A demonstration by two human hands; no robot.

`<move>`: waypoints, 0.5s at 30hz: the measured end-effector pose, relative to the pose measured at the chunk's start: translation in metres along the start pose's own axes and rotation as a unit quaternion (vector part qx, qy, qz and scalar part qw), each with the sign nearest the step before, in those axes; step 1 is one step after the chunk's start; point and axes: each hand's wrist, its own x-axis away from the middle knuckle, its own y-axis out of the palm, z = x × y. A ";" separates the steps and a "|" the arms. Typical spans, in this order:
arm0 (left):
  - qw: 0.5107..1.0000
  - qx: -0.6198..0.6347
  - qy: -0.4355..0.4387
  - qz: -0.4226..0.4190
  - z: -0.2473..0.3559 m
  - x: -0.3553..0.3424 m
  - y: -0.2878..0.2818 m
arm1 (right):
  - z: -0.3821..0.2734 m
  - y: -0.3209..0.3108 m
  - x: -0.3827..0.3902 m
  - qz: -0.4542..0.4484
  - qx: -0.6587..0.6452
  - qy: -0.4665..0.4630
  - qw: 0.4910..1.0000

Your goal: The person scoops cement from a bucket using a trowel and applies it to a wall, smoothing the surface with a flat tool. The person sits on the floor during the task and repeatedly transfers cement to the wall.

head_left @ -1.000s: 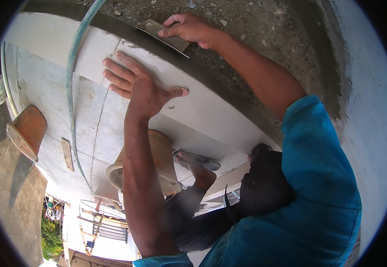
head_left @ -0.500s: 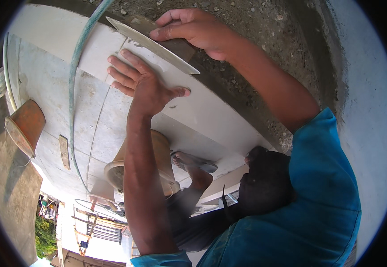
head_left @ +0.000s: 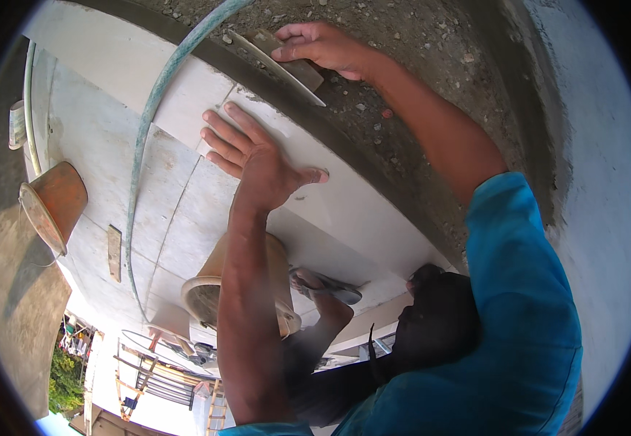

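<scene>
Left hand (head_left: 261,163) presses open-palmed on the pale tile (head_left: 344,203); right hand (head_left: 323,47) grips a trowel (head_left: 275,62) just beyond the tile's edge (over gritty mortar). Uneven pressure could shift the tile.

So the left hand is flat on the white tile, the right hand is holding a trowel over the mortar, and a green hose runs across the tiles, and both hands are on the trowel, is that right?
Not quite. Only the right hand holds the trowel, over the mortar. The left hand lies flat on the white tile, apart from the trowel, as the head view shows. The green hose does run across the tiles.
</scene>
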 end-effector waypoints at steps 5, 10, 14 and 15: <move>1.000 0.001 0.011 0.006 -0.002 -0.002 0.001 | 0.010 0.008 -0.025 0.040 -0.001 0.061 0.997; 1.000 -0.004 0.007 0.001 -0.002 -0.002 0.001 | 0.015 0.014 -0.029 0.020 0.013 0.059 0.998; 1.000 -0.008 0.005 0.000 -0.001 -0.001 0.000 | 0.010 0.020 -0.024 0.005 0.013 0.049 0.999; 1.000 -0.007 0.007 0.003 -0.001 -0.002 0.000 | 0.008 0.021 -0.023 0.001 0.014 0.046 0.999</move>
